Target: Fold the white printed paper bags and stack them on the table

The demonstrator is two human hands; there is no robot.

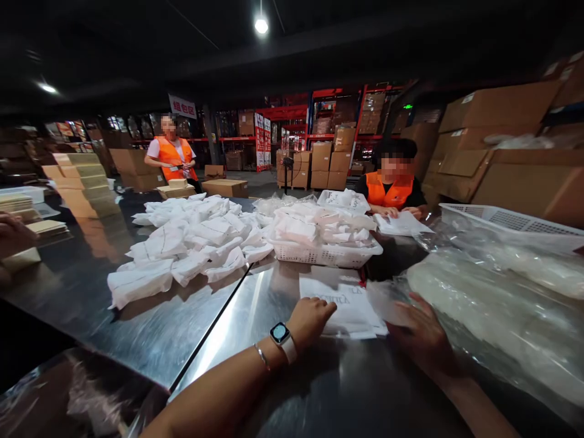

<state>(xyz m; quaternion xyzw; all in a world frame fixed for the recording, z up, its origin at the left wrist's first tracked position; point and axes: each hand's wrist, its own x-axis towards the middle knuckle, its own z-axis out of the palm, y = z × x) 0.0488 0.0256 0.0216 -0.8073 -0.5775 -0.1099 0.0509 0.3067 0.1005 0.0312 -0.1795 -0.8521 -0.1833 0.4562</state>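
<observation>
My left hand [310,322], with a watch and a bracelet on its wrist, lies on a short pile of flat white bags [349,313] with grey lettering. Its fingers are curled together at the pile's left side. On the right, my right hand [426,331] is slightly blurred and closed on a thin translucent white bag [385,301], which slants up beside the pile. Behind the pile stands a white plastic basket [328,255] heaped with folded white packets [296,225]. The fingertips of my left hand are partly hidden.
Many loose white packets [182,243] cover the metal table [219,334] at left. Large clear plastic bundles [497,316] and a white crate [511,219] are at right. One co-worker [392,188] handles white bags opposite; another person [171,155] stands farther back. Box stacks [86,182] stand left.
</observation>
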